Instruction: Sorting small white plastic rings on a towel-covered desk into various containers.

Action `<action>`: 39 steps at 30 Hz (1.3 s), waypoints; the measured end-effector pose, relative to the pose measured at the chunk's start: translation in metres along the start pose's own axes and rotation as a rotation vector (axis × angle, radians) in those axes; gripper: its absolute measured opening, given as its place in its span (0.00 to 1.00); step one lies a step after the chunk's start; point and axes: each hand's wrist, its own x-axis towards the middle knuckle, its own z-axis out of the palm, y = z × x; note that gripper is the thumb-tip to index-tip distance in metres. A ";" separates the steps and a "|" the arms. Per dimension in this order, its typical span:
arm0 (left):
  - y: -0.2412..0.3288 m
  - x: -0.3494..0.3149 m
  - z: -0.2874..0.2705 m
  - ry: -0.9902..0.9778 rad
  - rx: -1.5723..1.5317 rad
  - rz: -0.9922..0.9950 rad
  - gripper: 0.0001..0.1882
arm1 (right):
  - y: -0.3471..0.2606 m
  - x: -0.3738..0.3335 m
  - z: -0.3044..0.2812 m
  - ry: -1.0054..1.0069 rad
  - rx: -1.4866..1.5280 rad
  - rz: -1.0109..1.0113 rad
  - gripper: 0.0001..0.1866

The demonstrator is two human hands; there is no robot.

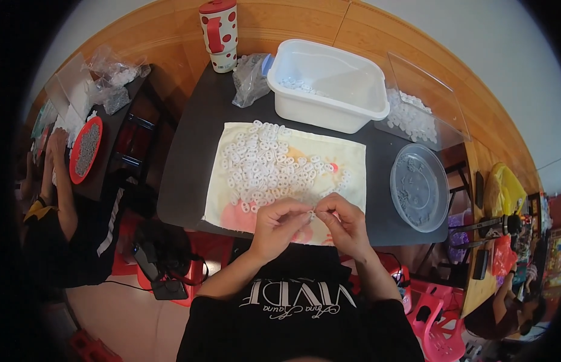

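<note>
My left hand and my right hand meet over the near edge of a pale patterned cloth. Thumb and fingers of both are pinched on a small white piece, largely covered by the fingertips. Its exact shape is too small to make out. Just beyond the hands lies a loose pile of small white oval plastic pieces, many with two holes. A few stray ones spread toward the cloth's right side.
Behind the cloth stands a white plastic tub with some white pieces inside. A clear round dish of small grey parts sits right, near a clear box. A bag and spotted tumbler stand back left. Other people work at neighbouring tables.
</note>
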 end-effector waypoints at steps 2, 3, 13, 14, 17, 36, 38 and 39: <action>-0.001 0.000 0.001 0.005 0.008 0.009 0.07 | -0.001 0.001 0.000 -0.008 -0.024 -0.009 0.04; -0.001 0.000 0.001 0.012 0.017 0.018 0.07 | 0.000 0.001 0.000 -0.014 -0.037 -0.020 0.04; 0.002 -0.001 0.002 0.005 0.006 0.016 0.06 | -0.002 0.001 0.000 -0.008 -0.013 0.004 0.04; 0.003 -0.001 0.002 0.004 0.002 0.014 0.06 | -0.002 0.001 0.001 -0.009 -0.013 0.004 0.04; 0.002 -0.001 0.001 0.002 0.013 0.027 0.06 | -0.001 0.002 0.001 -0.009 -0.033 -0.013 0.04; 0.000 -0.001 0.005 0.061 0.092 0.074 0.09 | 0.006 -0.002 -0.026 0.207 0.042 0.160 0.04; -0.006 -0.002 -0.004 0.065 0.097 0.097 0.08 | 0.007 -0.006 -0.043 0.242 -0.186 0.114 0.04; -0.009 -0.002 -0.007 0.062 0.100 0.119 0.08 | 0.009 -0.008 -0.043 0.249 -0.189 0.119 0.04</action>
